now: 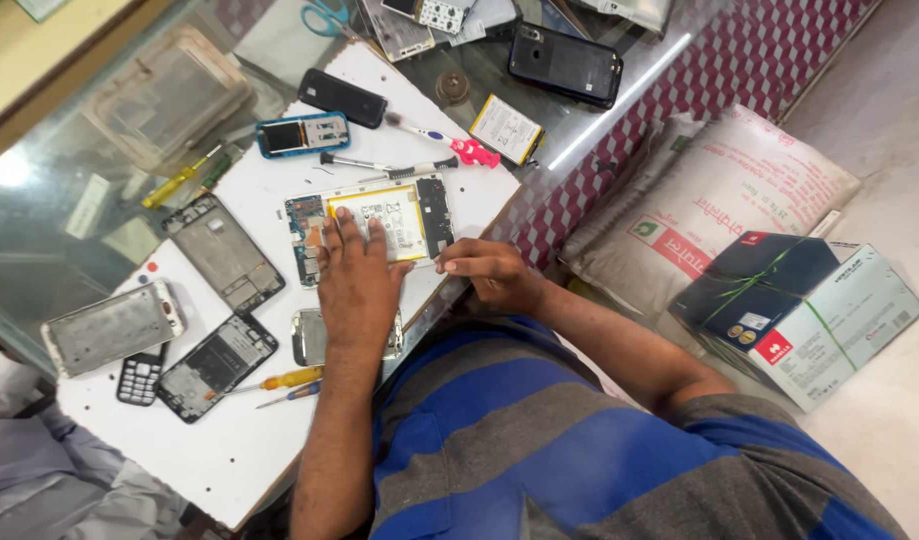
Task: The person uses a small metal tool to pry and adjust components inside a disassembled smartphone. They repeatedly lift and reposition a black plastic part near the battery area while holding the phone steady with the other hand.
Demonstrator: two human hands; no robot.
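— Striped shirt (579, 450) filled the bottom of my view, blue and grey, closest to the lens. Past it, both forearms reached onto the white board (179, 460).

— What was the left hand doing?

— Left hand (357, 275) lay flat, fingers spread and straight, pressing on the opened phone (371, 225). I judged it was there to pin the phone so it wouldn't slide; nothing was gripped.

— And the right?

— Right hand (491, 270) sat at the board's right edge, fingers curled and pinched toward the phone's lower right corner. Whether it held a small tool or only touched the frame, I couldn't tell.

— Where was the phone?

— Near the board's right edge, lying back-up with its cover off, the yellow-rimmed battery (384, 218) exposed beside the left fingertips.

— Anything else around?

— Plenty, and laid within reach, I'd say. Two tools (389, 166) lay just beyond the phone, a pink-handled brush (449, 143) past them. A small blue phone (302, 134) and a black case (342, 97) sat toward the far corner. Left of the hand was a bare frame (224, 252); nearer me another open phone (217, 365), a yellow screwdriver (279, 380) and a keypad (139, 377). A silver shell (112, 326) rested at the left edge.

— Off the board?

— A loose battery (506, 128) and dark phone (564, 62) on the glass counter (69, 170); a sack (709, 200) and tied boxes (794, 310) on the floor.
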